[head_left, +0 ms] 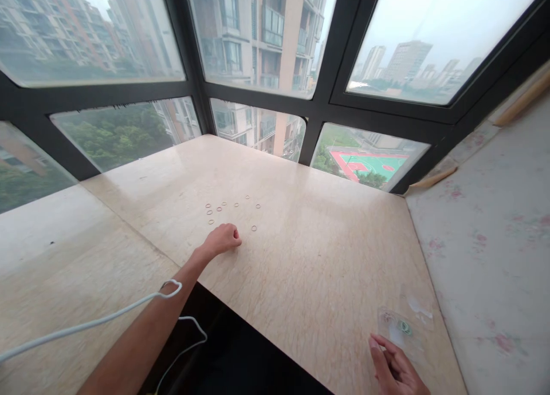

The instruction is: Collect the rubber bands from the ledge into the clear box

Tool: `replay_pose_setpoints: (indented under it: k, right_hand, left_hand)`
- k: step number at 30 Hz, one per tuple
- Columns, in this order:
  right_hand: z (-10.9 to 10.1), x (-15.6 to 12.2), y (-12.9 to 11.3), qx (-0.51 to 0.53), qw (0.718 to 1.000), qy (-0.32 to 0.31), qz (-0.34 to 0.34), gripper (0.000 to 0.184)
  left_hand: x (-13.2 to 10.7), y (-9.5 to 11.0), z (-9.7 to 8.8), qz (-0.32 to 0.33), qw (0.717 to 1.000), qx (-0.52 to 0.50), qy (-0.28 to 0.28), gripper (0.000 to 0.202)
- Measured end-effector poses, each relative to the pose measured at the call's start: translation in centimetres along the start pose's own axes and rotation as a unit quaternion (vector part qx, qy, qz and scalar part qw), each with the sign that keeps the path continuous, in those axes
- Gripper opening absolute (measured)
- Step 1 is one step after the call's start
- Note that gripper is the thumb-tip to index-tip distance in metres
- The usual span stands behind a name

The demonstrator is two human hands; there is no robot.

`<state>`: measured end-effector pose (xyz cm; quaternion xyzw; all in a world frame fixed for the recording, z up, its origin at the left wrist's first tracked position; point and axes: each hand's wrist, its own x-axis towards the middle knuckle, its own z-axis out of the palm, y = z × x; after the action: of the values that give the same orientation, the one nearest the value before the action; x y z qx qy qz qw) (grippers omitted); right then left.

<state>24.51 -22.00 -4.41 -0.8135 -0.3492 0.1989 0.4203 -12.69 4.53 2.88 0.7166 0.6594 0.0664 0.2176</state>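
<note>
Several small thin rings, which look like elastic bands, lie scattered on the marble-patterned sill; one ring (254, 228) is just beyond my left hand (223, 238). That hand is closed and rests low over the sill, its fingers curled under. Whatever is in it, if anything, is hidden. At the lower right my right hand (396, 367) has its thumb and forefinger drawn together beside a clear plastic box (415, 343). I cannot make out anything between those fingertips. Inside the box are green bands (404, 327) and some fainter ones.
A white cable (107, 316) loops across my left forearm. Dark window frames (318, 111) border the sill (326, 246) at the back, and a flowered wall (485, 257) bounds it on the right. The sill's front edge drops to a dark area (240, 349).
</note>
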Motion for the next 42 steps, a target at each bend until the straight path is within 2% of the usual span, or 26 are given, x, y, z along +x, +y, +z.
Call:
replay_pose_setpoints:
  k: [3,6,10,13,17,20,23,28,33,38,42]
  right_hand:
    - [0.0,0.3,0.3,0.020,1.000,-0.015,-0.013,0.055]
    - [0.1,0.2,0.0,0.035,0.999,-0.016,-0.030,0.050]
    - [0.4,-0.2,-1.0,0.042,0.998,-0.020,-0.052,0.042]
    - [0.5,-0.4,-1.8,0.043,0.997,-0.007,-0.065,0.038]
    - [0.6,-0.3,-2.5,0.039,0.996,0.007,-0.085,0.032]
    - [0.6,-0.3,-2.8,0.052,0.995,0.014,-0.084,0.029]
    - [0.5,-0.4,-2.7,0.089,0.994,0.020,-0.066,0.028]
    - [0.5,-0.6,-2.3,0.171,0.984,0.043,-0.020,0.029]
    - [0.4,-0.7,-2.2,0.221,0.973,0.065,0.011,0.031]
    - [0.3,-0.8,-2.1,0.240,0.968,0.068,0.021,0.031]
    - [0.3,-0.8,-1.9,0.228,0.971,0.066,0.024,0.032]
  left_hand:
    - [-1.0,1.6,0.6,-0.002,0.984,-0.173,-0.034,0.009]
    - [-2.0,4.5,1.7,0.026,0.939,-0.336,-0.072,0.016]
    - [-3.1,9.7,4.1,0.068,0.890,-0.436,-0.120,0.023]
    - [-4.2,14.2,6.6,0.104,0.874,-0.449,-0.155,0.023]
    - [-6.3,19.9,9.9,0.213,0.869,-0.407,-0.183,0.019]
    - [-7.7,23.0,11.9,0.295,0.869,-0.356,-0.175,0.016]
    - [-8.4,25.1,13.4,0.353,0.872,-0.296,-0.167,0.014]
    - [-8.3,26.7,15.2,0.400,0.871,-0.232,-0.167,0.015]
    - [-8.1,26.5,15.8,0.398,0.871,-0.233,-0.168,0.017]
    - [-7.9,24.8,15.3,0.368,0.881,-0.255,-0.153,0.017]
    - [-7.2,22.1,14.5,0.332,0.896,-0.271,-0.119,0.016]
